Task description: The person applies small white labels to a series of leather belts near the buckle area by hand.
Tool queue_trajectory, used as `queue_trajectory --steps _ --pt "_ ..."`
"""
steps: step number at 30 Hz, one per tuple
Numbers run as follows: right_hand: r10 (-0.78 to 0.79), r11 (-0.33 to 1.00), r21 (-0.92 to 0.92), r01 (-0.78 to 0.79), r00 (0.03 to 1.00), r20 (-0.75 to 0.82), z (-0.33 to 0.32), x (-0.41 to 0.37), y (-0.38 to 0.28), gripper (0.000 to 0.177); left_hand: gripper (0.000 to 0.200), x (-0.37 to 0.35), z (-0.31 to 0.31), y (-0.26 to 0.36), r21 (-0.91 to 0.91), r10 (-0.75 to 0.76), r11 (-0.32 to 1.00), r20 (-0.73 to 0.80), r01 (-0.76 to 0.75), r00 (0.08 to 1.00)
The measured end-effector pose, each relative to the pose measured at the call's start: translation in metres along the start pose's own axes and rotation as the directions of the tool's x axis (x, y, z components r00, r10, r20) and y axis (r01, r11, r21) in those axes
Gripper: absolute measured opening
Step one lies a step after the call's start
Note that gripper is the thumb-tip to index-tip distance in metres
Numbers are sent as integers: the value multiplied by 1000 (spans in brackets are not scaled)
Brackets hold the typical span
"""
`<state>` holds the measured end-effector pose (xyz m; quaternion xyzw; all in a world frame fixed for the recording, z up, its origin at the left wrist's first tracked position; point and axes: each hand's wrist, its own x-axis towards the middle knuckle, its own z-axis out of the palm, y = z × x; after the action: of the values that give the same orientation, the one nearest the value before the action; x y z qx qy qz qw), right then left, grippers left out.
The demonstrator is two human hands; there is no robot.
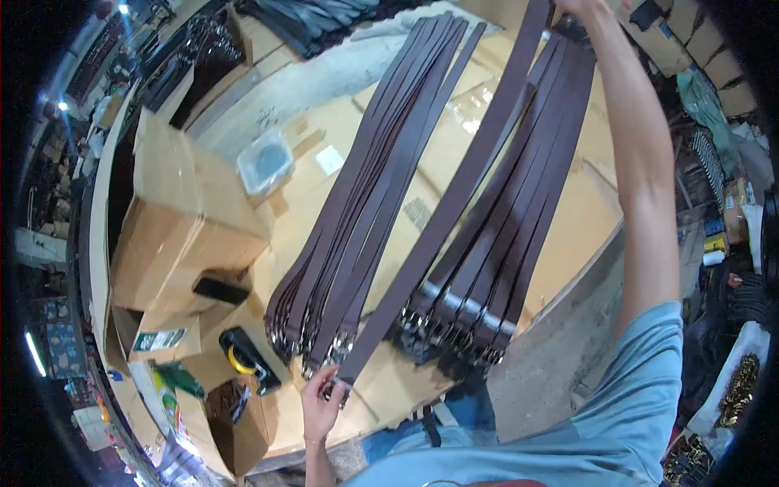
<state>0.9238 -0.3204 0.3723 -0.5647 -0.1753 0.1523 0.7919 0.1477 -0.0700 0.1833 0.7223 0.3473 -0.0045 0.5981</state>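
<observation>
A dark brown leather belt (454,215) stretches straight and taut between my two hands. My left hand (321,406) is closed on its metal buckle end, near the front edge of the table. At the top edge of the view, my right hand (578,5) is at the belt's other end; its fingers are partly cut off by the frame. A pile of similar belts (377,154) lies to the left, buckles toward me. Under and right of the stretched belt lies another pile of belts (531,187), its buckles (454,333) bunched at the near end.
Cardboard (596,211) covers the table. At left stand an open cardboard box (166,215), a dark phone-like object (221,290), and a black tool with a yellow part (247,357). A clear plastic container (264,162) sits farther back. Metal buckles fill a tray (738,390) at right.
</observation>
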Motion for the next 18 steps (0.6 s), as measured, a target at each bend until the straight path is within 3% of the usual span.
queue_trajectory --steps 2,4,5,6,8,9,13,16,18 --pt "30 999 30 -26 988 -150 6 -24 -3 9 31 16 13 7 61 -11 998 -6 11 1000" --pt "8 999 44 -5 998 -69 -17 -13 4 9 30 35 36 30 145 67 987 -28 -62 997" --pt "2 998 61 -4 1000 26 -57 9 14 13 29 43 49 46 111 19 994 -39 -15 999" --pt "1 998 67 -3 1000 21 -89 28 25 13 29 52 59 57 118 20 993 -38 -15 999" --pt "114 990 -77 -121 989 -94 -134 55 38 37 29 69 75 76 193 103 976 -22 -97 994" --pt "110 984 -115 -134 975 -195 -126 48 39 40 29 76 81 81 179 89 980 -10 -86 996" --pt "53 989 -121 -84 969 -239 -151 67 44 38 28 103 105 111 236 67 969 23 -70 998" --pt "51 999 9 -50 976 -212 -157 71 45 15 27 125 119 110 251 91 962 57 -102 994" --pt "3 1000 -19 -9 953 -304 -148 66 39 18 28 140 127 110 269 86 957 83 -105 993"
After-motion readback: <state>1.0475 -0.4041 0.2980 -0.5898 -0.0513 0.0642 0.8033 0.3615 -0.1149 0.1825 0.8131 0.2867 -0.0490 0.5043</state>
